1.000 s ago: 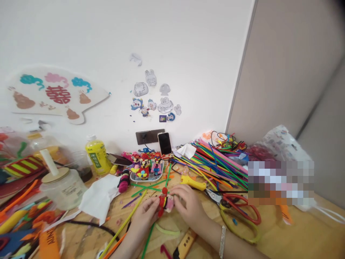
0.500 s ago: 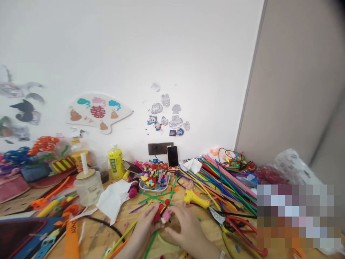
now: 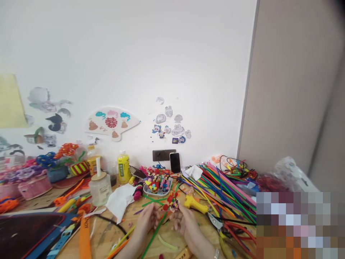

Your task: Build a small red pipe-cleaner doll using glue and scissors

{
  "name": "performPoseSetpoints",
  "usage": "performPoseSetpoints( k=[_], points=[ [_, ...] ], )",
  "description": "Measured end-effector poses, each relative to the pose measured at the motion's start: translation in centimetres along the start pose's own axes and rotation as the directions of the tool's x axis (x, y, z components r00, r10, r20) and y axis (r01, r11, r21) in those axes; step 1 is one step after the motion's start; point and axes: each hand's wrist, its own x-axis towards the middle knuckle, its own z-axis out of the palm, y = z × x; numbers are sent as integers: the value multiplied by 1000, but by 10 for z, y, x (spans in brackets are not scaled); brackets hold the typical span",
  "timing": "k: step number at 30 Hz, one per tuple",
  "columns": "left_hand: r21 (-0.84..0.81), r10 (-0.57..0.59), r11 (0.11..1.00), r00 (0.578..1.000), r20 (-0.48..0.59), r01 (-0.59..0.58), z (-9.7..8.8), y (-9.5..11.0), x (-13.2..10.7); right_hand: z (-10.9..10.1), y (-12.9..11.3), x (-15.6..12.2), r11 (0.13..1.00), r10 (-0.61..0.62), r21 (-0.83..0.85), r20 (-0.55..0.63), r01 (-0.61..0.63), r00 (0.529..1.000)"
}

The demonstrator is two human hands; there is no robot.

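A small figure (image 3: 174, 204) in red, pink and black, made of fuzzy pipe cleaner, is upright above the table between my hands. My right hand (image 3: 185, 221) pinches it at its right side, with the other fingers curled below. My left hand (image 3: 148, 219) is just left of the figure, its fingers loosely bent and apart, with nothing visible in them. A green pipe cleaner (image 3: 155, 235) runs diagonally under and between the hands. Just beyond, a white tray (image 3: 157, 193) bears several similar colourful figures.
Right of my hands lie a yellow glue gun (image 3: 196, 205) and red-handled pliers (image 3: 215, 221). Colourful pipe cleaners (image 3: 229, 190) spread behind them. At left are a glass jar (image 3: 99, 190), a white tissue (image 3: 121, 201) and a yellow bottle (image 3: 123, 167). A phone (image 3: 175, 163) leans against the wall.
The figure has risen away from me and turned upright, now at my right fingertips. My left hand has come off it to the left. The camera view has shifted left and up.
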Motion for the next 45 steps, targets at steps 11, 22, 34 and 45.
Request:
performPoseSetpoints(
  k=[11,22,34,45],
  points=[
    [374,155,915,988,12,-148,2,1,-3,-4,0,4,990,38,137,13,-40,999],
    [652,344,660,921,181,-374,23,8,-30,3,17,8,975,-60,-205,98,79,993],
    [666,350,630,912,215,-399,14,5,-27,2,16,0,959,-27,-272,188,78,982],
    [659,407,642,903,140,-391,19,7,-33,-2,7,3,903,-153,-385,129,192,980]
  ],
)
